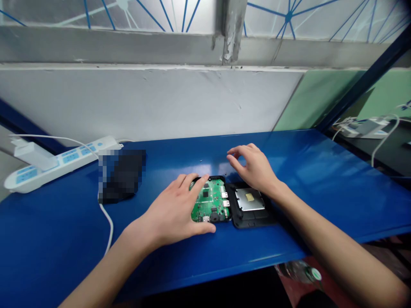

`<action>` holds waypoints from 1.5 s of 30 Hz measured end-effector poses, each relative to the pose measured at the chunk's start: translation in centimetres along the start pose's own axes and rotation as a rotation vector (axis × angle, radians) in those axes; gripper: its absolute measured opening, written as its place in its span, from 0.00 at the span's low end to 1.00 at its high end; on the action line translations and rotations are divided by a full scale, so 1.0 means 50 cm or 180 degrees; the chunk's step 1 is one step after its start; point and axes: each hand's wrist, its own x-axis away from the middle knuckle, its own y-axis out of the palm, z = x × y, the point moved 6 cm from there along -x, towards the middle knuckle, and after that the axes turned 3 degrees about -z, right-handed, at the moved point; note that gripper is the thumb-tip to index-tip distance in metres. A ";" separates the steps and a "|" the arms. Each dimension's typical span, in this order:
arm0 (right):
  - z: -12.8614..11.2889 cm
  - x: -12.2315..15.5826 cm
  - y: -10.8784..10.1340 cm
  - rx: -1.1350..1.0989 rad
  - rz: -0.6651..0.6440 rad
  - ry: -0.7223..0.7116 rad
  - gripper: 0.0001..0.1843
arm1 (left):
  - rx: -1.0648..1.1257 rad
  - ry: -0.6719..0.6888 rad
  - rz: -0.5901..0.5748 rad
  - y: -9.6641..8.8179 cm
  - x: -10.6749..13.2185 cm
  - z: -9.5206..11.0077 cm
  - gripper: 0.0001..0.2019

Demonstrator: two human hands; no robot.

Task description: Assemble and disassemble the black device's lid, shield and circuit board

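A green circuit board (210, 201) lies in a black case half on the blue table (321, 179). My left hand (175, 211) rests on its left side, fingers over the top edge and thumb along the bottom, holding it. Right beside it lies the other black case half (252, 207) with a silver metal plate and a small yellow square in the middle. My right hand (253, 167) hovers just behind that half, fingers curled with thumb and forefinger pinched close together; whether anything tiny sits between them is unclear. A small dark speck (201, 161) lies farther back.
A white and blue power strip (61, 162) with a white plug and cable (107, 222) lies at the left. A blurred dark object (122, 175) sits beside it. The grey wall stands behind the table. Another power strip with cables (366, 126) lies at the far right.
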 end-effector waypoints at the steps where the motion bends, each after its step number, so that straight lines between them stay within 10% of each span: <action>1: 0.000 0.000 0.000 -0.0005 -0.0004 -0.0005 0.12 | 0.0007 0.0005 -0.0005 0.002 -0.001 0.000 0.54; 21: -0.022 0.008 -0.001 -0.0018 -0.0113 -0.0146 0.10 | 0.0277 0.0072 0.0062 -0.010 0.022 -0.031 0.52; 30: -0.063 0.029 0.014 -0.0397 -0.1476 -0.0896 0.28 | 0.0236 0.0116 0.0156 -0.010 0.019 -0.037 0.49; 45: -0.072 0.049 0.031 -0.0275 -0.1922 -0.1013 0.38 | 0.0240 0.0031 0.0181 -0.006 0.014 -0.045 0.51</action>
